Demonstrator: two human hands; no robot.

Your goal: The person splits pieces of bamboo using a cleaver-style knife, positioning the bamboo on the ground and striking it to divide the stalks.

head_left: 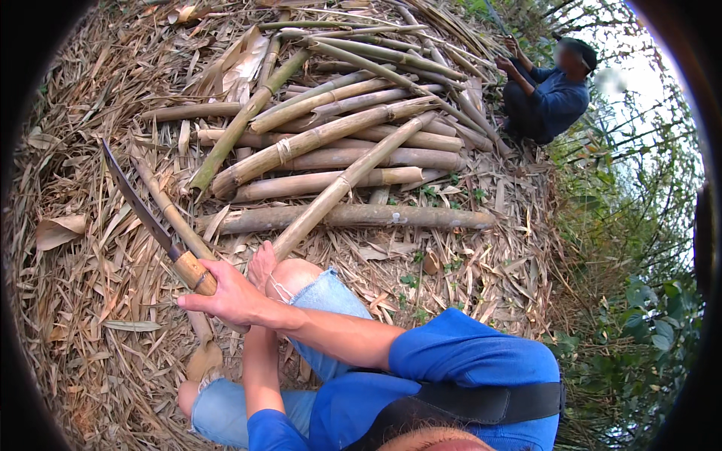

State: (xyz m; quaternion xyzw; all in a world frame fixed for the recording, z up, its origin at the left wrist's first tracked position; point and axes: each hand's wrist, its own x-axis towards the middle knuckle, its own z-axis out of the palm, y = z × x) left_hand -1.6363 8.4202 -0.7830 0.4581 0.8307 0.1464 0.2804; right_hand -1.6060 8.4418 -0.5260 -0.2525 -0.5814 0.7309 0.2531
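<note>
My right hand (233, 292) is wrapped round the wooden handle of a machete (143, 207), its long dark curved blade pointing up and to the left. Behind the right wrist, my left forearm crosses under, and my left hand (262, 264) is closed at the near end of a long pale bamboo pole (338, 188). That pole slants up and away over the pile. Part of the left hand is hidden. A thinner bamboo piece (173, 210) lies beneath the blade, running down behind the right hand.
Cut bamboo poles (301, 150) lie heaped ahead, with a thick greyish log (376, 216) along the near side. Dry leaves (98, 301) cover the ground. Another person (553, 98) crouches at the far right, beside green brush (624, 225). My bent knee (295, 275) is beside the pole.
</note>
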